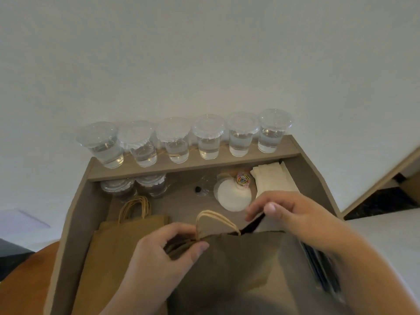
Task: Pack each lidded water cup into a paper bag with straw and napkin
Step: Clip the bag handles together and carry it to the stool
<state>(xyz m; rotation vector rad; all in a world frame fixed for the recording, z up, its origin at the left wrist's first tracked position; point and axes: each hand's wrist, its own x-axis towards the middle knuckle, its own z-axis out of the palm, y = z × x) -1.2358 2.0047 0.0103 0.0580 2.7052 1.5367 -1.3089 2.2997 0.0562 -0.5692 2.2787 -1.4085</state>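
White wall fills the upper half of the view, and below it sits a grey-brown desk (181, 208) with a raised shelf (286, 148) along its back edge. On that shelf stand six lidded cups (208, 137) in a row - clear plastic, each part-filled with water and capped with a flat clear lid wider than the cup's body. Two more lidded cups (153, 184) sit under the shelf at the left, half in shadow. Front and centre is the paper bag (231, 264): plain brown kraft, standing with its mouth up and its pale twisted-paper handle (213, 215) arching above the rim. The left hand (168, 253) grips the bag's near rim beside the handle, fingers curled over the paper and thumb pressed on the outer face. The right hand (295, 214) pinches a dark straw (253, 226) between thumb and fingertips - the straw slants down with its lower end at the bag's mouth (how far in it reaches cannot be told). Left of the held bag lies a stack of flat bags (113, 246) of the same brown, handles pointing toward the wall. Behind the right hand are folded white napkins (270, 176), a white round disc (234, 197), and a small clear jar of coloured paper clips (242, 179) resting at the disc's far edge.
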